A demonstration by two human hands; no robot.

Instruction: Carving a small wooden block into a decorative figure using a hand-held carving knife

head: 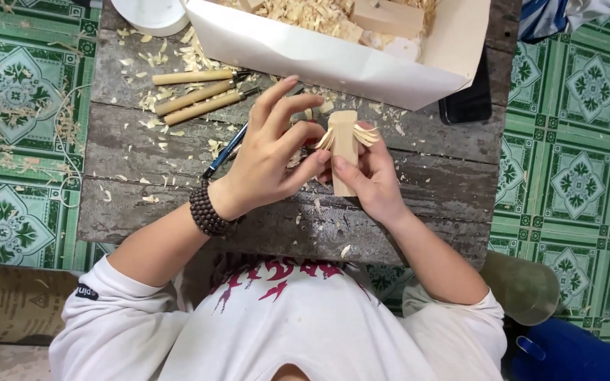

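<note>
Both hands meet over a weathered plank surface (142, 134). The right hand (375, 180) has its fingers closed round a pale wooden block (344, 144) with curled shavings fanning from its top. The left hand (273, 152) pinches the block's side, index finger raised. Bare planks lie at 6 o'clock; a white box (305, 53) of shavings crowds 12 o'clock; three wooden-handled tools (195, 92) lie at 10 o'clock.

The scene is lit evenly and softly by diffuse light. Only faint shadows are cast under the hands on the wooden table (142, 204). No glare is seen; focus is sharp throughout.
</note>
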